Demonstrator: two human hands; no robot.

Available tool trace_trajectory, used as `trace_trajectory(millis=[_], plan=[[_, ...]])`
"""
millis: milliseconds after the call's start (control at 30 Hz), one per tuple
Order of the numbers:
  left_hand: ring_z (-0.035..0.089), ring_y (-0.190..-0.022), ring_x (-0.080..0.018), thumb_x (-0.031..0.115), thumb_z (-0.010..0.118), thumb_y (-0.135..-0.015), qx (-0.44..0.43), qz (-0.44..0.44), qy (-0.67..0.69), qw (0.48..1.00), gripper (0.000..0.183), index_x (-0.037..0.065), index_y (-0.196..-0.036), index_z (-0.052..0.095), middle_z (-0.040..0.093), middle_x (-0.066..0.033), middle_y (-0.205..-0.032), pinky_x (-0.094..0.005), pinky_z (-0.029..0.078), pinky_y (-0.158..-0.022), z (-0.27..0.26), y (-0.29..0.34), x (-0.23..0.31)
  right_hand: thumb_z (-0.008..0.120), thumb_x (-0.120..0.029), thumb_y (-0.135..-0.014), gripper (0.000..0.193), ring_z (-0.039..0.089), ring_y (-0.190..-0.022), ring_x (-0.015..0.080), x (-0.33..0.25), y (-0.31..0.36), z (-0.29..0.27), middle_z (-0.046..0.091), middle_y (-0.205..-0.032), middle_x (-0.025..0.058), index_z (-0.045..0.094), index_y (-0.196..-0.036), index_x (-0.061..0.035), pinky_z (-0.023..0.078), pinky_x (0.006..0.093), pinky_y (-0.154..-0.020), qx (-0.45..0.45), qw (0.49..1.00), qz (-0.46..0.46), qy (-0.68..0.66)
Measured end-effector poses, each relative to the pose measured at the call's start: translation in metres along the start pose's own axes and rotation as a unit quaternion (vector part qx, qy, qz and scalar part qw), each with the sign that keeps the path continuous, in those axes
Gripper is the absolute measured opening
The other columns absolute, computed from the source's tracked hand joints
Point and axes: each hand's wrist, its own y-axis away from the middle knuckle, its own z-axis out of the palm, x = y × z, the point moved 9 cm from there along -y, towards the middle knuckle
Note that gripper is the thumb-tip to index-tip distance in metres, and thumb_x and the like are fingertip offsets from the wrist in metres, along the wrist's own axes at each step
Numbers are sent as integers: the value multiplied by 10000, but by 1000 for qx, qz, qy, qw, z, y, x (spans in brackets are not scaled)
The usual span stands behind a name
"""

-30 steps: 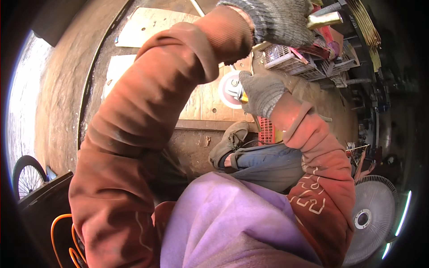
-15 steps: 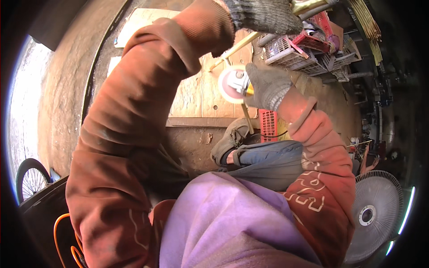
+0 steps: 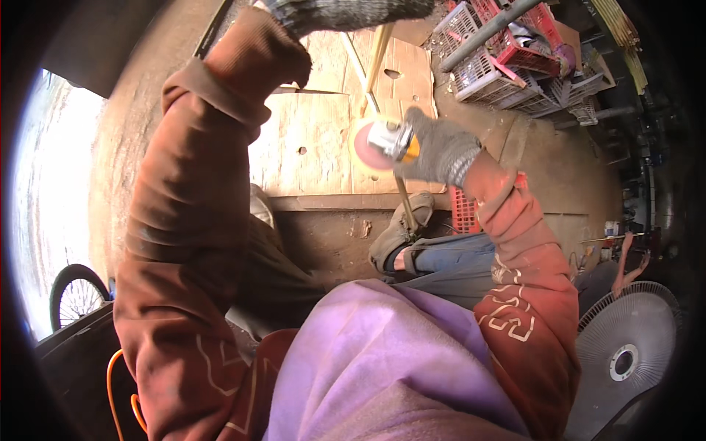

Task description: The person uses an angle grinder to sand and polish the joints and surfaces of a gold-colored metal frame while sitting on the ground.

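Observation:
My right hand (image 3: 441, 147), in a grey knit glove, is closed round an angle grinder (image 3: 390, 138) with a silver head and yellow body. Its pinkish disc (image 3: 370, 147) looks blurred and overlaps a thin, brass-coloured metal tube frame (image 3: 378, 62); whether they touch is unclear. One tube of the frame slants down past the grinder to my shoe (image 3: 397, 235). At the upper edge, my left hand (image 3: 346, 11), also gloved, is closed on the frame's far part; its fingertips are partly cut off by the picture edge.
Flattened cardboard (image 3: 316, 162) covers the floor beneath the work. Plastic crates (image 3: 474, 70) are heaped at the far right, a red crate (image 3: 463, 211) beside my leg. A fan (image 3: 625, 360) stands at lower right, a bicycle wheel (image 3: 77, 298) at left, an orange cable (image 3: 112, 389) below.
My left hand has moved left and toward the upper edge, and the tube frame has turned with it. The grinder has shifted slightly left and tilted in my right hand.

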Motion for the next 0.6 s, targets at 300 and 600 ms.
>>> trace_trajectory(millis=[300, 600], plan=[[649, -1076, -200, 118, 615, -938, 66, 25, 64, 995, 265, -5, -1167, 668, 685, -116, -1165, -344, 528, -924, -30, 29, -106, 938, -302, -657, 663, 679, -815, 190, 3, -4, 47, 682, -921, 134, 532, -1088, -2, 564, 340, -712, 76, 826, 45, -557], [686, -899, -210, 212, 586, -950, 92, -43, 106, 989, 279, -23, -978, 733, 677, -171, -1112, -331, 560, -807, -51, 87, -143, 902, -233, -716, 602, 679, -830, 160, -140, -5, 53, 682, -966, 101, 524, -1108, 23, 572, 299, -723, 110, 461, -35, -880]])
